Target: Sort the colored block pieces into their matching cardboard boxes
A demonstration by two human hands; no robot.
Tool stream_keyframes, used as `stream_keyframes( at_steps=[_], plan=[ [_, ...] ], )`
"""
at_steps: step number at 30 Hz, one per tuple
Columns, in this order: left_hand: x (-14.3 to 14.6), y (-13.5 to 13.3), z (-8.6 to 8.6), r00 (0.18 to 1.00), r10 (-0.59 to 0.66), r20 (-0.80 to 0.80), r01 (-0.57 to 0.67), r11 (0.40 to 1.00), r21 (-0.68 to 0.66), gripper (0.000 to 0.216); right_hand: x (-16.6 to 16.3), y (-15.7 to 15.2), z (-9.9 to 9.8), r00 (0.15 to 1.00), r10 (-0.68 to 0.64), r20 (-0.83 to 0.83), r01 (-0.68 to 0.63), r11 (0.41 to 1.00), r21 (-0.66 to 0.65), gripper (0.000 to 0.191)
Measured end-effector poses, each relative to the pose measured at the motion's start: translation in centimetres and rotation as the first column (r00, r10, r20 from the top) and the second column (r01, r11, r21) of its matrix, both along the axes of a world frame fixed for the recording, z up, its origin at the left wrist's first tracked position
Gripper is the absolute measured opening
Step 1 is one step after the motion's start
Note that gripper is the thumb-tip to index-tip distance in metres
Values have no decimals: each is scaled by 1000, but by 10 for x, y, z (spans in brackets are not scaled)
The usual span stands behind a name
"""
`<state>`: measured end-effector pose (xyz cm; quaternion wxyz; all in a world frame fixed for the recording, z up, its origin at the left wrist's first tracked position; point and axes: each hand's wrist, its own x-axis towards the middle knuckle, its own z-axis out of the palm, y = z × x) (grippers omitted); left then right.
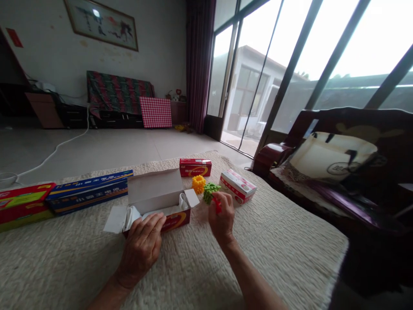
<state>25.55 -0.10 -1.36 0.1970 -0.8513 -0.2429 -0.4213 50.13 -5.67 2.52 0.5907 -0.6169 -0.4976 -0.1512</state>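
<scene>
An open cardboard box point(176, 221), red outside and white inside, lies on the quilted cover with its lid raised. My left hand point(145, 237) is closed over its front wall, fingers together across the rim and thumb outside. White material shows inside, but its kind is unclear. Right of the box, my right hand point(222, 215) pinches a small red piece point(218, 206), mostly hidden by the fingers. Just beyond it is a knobbly green toy piece point(209, 191). A knobbly yellow toy piece point(198, 184) sits beside the green one.
Behind the toy pieces stands a red box point(195, 168); a white-and-red box point(238, 186) lies to the right. A long blue box point(90, 193) and a red-and-green box point(26, 206) line the left. The quilted cover point(284, 241) ends near a dark wooden sofa point(274, 155).
</scene>
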Motion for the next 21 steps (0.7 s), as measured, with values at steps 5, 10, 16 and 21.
stream_keyframes(
  at_steps=[5,10,16,21],
  plan=[
    [0,-1,-1,1000,3,16,-3,1000,-18,45,44,-5,15,993,-106,61,117,972,-206,34],
    [0,0,-2,1000,-14,22,14,999,-29,48,57,-8,4,993,-61,102,103,869,-484,40],
    [1,-2,1,1000,-10,26,11,999,-40,45,56,-8,-1,993,-15,117,72,861,-503,36],
    [0,-3,1,1000,-20,25,21,999,-47,45,57,-8,10,994,0,107,45,908,-416,39]
  ],
)
